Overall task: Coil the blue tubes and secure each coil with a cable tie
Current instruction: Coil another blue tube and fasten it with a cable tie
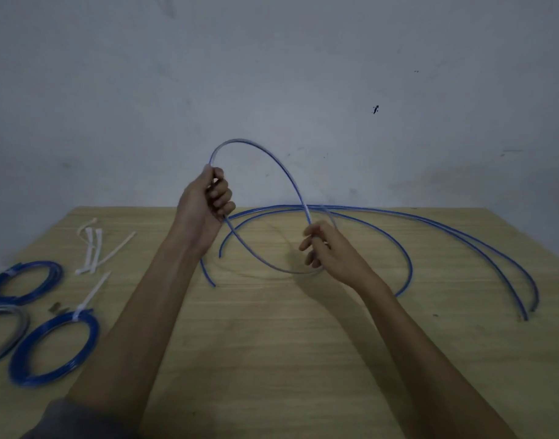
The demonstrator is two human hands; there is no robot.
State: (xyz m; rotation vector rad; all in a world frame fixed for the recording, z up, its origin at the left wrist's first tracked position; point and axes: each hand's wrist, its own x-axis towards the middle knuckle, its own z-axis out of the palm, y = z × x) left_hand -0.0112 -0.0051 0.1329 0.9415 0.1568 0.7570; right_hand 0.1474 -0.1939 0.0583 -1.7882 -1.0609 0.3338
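Observation:
My left hand point(208, 198) is raised above the table and grips a blue tube point(272, 160) that bends into one big upright loop. My right hand point(322, 245) holds the same loop lower down on its right side, fingers curled round the tube. Two more loose blue tubes point(481, 245) lie in long arcs across the right half of the table. At the left lie two tied blue coils point(50, 350), point(24, 280), each with a white cable tie, and several loose white cable ties point(92, 248).
The wooden table point(287, 343) ends at a grey wall behind. A grey-blue coil point(5, 331) lies at the left edge between the two blue coils. A small dark object point(57, 308) sits beside them.

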